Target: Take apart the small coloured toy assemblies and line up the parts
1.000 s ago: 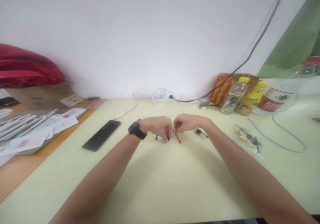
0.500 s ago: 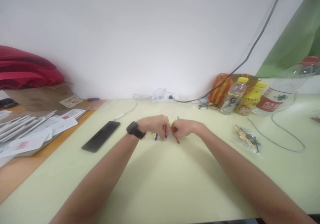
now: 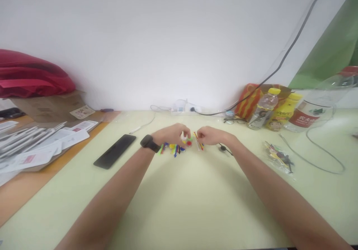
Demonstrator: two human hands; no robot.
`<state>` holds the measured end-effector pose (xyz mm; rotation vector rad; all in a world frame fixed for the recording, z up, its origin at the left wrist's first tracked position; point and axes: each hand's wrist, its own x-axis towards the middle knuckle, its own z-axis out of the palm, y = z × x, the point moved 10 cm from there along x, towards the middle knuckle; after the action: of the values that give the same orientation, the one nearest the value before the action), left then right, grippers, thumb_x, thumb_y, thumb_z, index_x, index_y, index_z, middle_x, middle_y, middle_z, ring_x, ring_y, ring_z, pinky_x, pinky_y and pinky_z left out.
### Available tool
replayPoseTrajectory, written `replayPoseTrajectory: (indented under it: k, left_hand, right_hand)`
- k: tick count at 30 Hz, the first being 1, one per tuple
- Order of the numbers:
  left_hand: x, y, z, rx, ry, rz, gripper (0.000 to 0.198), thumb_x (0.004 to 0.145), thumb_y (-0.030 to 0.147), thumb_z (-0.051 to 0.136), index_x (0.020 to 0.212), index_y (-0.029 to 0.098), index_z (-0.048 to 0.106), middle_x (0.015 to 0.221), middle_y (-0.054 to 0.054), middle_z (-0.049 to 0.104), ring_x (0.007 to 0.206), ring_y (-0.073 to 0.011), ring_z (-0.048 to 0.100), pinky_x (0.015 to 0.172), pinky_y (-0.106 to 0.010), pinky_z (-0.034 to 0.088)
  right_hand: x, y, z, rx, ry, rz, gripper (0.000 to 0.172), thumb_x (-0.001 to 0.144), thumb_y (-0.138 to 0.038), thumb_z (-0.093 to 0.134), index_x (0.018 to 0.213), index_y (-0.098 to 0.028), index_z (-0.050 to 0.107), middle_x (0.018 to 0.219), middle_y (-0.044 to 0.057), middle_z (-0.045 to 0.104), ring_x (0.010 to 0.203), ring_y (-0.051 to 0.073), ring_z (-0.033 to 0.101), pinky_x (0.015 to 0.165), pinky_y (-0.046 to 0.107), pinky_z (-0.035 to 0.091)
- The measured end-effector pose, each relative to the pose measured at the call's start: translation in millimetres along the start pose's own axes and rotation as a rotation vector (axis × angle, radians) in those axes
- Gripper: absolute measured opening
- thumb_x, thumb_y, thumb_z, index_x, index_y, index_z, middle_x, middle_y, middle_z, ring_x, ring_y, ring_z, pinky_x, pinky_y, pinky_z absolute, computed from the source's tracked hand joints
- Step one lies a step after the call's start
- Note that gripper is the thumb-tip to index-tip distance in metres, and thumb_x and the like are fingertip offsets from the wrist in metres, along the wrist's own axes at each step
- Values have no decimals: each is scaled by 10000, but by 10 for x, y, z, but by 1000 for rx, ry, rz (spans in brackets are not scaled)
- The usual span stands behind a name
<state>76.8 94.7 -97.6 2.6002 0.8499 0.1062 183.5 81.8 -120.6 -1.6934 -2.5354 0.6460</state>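
My left hand (image 3: 177, 134) hovers over a group of small coloured plastic pieces, its thumb and fingers curved and apart. Just below its fingertips is a red disc (image 3: 189, 143). Blue, yellow, green and black pieces (image 3: 175, 150) lie under and beside the palm, partly hidden by it. My right hand (image 3: 212, 135) is closed, its fingertips pinched at a thin red stick (image 3: 200, 145) with an arrow-like end; yellow and whitish sticks lie close against it. A black round piece with a thin stick (image 3: 223, 148) lies by my right wrist.
To the left are a black phone (image 3: 115, 151) and paper stacks (image 3: 39, 145). At right lie a clear bag of coloured pieces (image 3: 279, 156) and a looped cable (image 3: 327, 168). Bottles (image 3: 264, 108), glasses (image 3: 234, 120) and a power strip (image 3: 181, 107) stand along the wall.
My hands have moved apart, and the left fingers have opened. The red disc and the black round piece have come into view. The red stick has shifted slightly up and right.
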Motion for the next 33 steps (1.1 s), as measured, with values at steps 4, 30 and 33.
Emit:
replayPoseTrajectory:
  k: [4, 30, 33]
  left_hand:
    - [-20, -83, -26, 9, 16, -35, 430, 720, 422, 811, 1110, 248, 755, 1147, -56, 680, 990, -225, 625, 813, -285, 477]
    - [-13, -274, 68, 4, -55, -151, 367, 798, 341, 719, 1137, 218, 786, 1060, -74, 785, 896, -199, 729, 742, -236, 528]
    - [1, -289, 93, -3, -67, -158, 379, 778, 290, 722, 1140, 193, 777, 1044, -79, 784, 887, -197, 732, 729, -230, 538]
  right_hand:
    - [42, 114, -60, -14, 77, 30, 141, 892, -302, 636, 827, -179, 661, 902, 70, 729, 784, 179, 631, 643, 259, 411]
    - [-45, 227, -158, -21, 104, 96, 298, 919, -399, 662, 1144, -206, 632, 1147, 103, 728, 949, 217, 693, 724, 271, 480]
    - [-198, 457, -267, -58, 15, 184, 261, 856, -375, 715, 1059, -219, 664, 1073, 86, 737, 883, 227, 715, 687, 289, 487]
